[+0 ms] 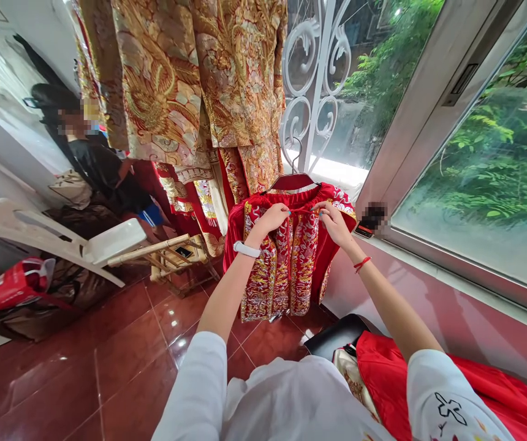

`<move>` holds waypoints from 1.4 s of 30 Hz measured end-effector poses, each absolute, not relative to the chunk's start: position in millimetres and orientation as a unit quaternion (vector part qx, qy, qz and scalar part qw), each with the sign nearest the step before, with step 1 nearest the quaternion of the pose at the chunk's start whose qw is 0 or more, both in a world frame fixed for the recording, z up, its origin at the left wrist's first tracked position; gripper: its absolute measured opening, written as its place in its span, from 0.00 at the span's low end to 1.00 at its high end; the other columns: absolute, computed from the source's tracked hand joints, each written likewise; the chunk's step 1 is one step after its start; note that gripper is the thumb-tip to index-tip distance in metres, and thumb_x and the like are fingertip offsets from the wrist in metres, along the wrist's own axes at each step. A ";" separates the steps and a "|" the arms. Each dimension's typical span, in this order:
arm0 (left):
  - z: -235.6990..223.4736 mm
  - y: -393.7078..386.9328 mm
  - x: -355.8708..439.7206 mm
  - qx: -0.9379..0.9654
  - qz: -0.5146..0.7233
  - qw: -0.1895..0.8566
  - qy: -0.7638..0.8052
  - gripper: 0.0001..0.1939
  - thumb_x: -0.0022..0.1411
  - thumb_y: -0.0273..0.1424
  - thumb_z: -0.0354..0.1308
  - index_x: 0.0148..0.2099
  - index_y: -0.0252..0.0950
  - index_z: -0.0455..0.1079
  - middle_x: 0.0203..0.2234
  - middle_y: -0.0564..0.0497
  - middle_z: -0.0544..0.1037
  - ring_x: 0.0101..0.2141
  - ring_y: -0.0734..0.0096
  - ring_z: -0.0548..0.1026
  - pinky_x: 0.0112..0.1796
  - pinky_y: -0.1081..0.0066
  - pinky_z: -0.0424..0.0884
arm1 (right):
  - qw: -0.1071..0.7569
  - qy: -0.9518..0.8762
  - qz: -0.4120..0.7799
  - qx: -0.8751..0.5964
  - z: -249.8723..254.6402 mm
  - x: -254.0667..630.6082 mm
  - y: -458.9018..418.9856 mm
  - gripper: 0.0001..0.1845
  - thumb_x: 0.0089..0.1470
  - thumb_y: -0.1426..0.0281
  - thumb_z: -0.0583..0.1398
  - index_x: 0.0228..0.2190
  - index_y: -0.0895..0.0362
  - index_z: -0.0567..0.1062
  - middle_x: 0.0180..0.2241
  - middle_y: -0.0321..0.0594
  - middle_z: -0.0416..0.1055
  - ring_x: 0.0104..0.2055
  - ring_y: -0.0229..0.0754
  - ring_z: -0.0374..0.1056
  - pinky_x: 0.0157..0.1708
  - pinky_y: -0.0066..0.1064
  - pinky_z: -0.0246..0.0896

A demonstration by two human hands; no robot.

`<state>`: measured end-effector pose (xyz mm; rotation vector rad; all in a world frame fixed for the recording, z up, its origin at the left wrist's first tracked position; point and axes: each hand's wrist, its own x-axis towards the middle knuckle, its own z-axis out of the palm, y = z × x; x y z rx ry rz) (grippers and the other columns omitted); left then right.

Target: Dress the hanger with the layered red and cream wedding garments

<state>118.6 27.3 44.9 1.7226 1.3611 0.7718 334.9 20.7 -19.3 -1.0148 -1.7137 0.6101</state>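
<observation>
A red garment with gold and silver embroidery (282, 269) hangs from a hanger (295, 179) by the window. Across its gathered top edge runs a thin red cord (301, 212). My left hand (273, 218) pinches this cord on the left side of the opening. On the right side, my right hand (332, 219) has its fingers closed on the cord too. Both hands are in front of the garment, close to its top. The cord's ends are too small to make out.
Gold embroidered garments (162, 86) hang at the back left. A bamboo stool (178, 257) and a white chair (38, 229) stand to the left, near a person in dark clothes (102, 168). Red cloth (392, 373) lies at lower right. The window sill (429, 263) runs along the right.
</observation>
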 end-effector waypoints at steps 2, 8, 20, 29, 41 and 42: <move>41.7 27.2 115.5 0.640 0.334 0.474 0.504 0.12 0.64 0.19 0.52 0.28 0.36 0.61 0.24 0.54 0.67 0.25 0.75 0.63 0.32 0.70 0.62 | 0.503 -0.707 0.270 -0.417 -18.6 331.3 20.5 0.07 0.59 0.66 0.57 0.40 0.52 0.68 0.24 0.30 0.58 0.25 0.37 0.52 0.28 0.30 0.49; 32.6 28.0 110.4 0.561 0.318 0.636 0.425 0.14 0.70 0.25 0.49 0.30 0.38 0.55 0.18 0.60 0.57 0.16 0.84 0.51 0.19 0.79 0.48 | 0.495 -0.699 0.271 -0.439 -21.9 327.4 24.1 0.09 0.59 0.62 0.59 0.39 0.52 0.67 0.20 0.27 0.51 0.22 0.36 0.46 0.25 0.30 0.40; 29.4 18.6 91.5 0.532 0.457 0.584 0.409 0.19 0.68 0.27 0.57 0.25 0.37 0.55 0.14 0.65 0.49 0.14 0.86 0.47 0.16 0.80 0.43 | 0.476 -0.721 0.288 -0.414 25.9 346.8 40.8 0.12 0.55 0.63 0.62 0.38 0.51 0.65 0.18 0.26 0.55 0.20 0.34 0.46 0.23 0.30 0.41; 21.4 22.7 75.8 0.462 0.473 0.640 0.391 0.17 0.69 0.28 0.54 0.27 0.37 0.56 0.14 0.65 0.48 0.13 0.86 0.45 0.14 0.83 0.43 | 0.502 -0.692 0.284 -0.433 4.3 351.7 27.5 0.06 0.54 0.64 0.59 0.35 0.52 0.69 0.19 0.28 0.55 0.19 0.34 0.45 0.22 0.30 0.43; 20.2 18.6 78.6 0.464 0.423 0.718 0.302 0.14 0.66 0.18 0.50 0.47 0.36 0.73 0.20 0.59 0.58 0.16 0.84 0.47 0.17 0.81 0.45 | 0.468 -0.663 -0.071 -0.579 -12.1 312.9 14.4 0.11 0.58 0.69 0.56 0.32 0.56 0.80 0.34 0.47 0.75 0.34 0.48 0.67 0.36 0.38 0.60; 21.4 18.4 79.3 0.487 0.424 0.704 0.294 0.14 0.66 0.19 0.52 0.47 0.36 0.74 0.20 0.60 0.56 0.17 0.84 0.46 0.17 0.80 0.44 | 0.503 -0.641 -0.076 -0.575 -13.5 305.8 18.2 0.12 0.59 0.68 0.56 0.32 0.55 0.79 0.35 0.47 0.74 0.35 0.48 0.68 0.36 0.38 0.61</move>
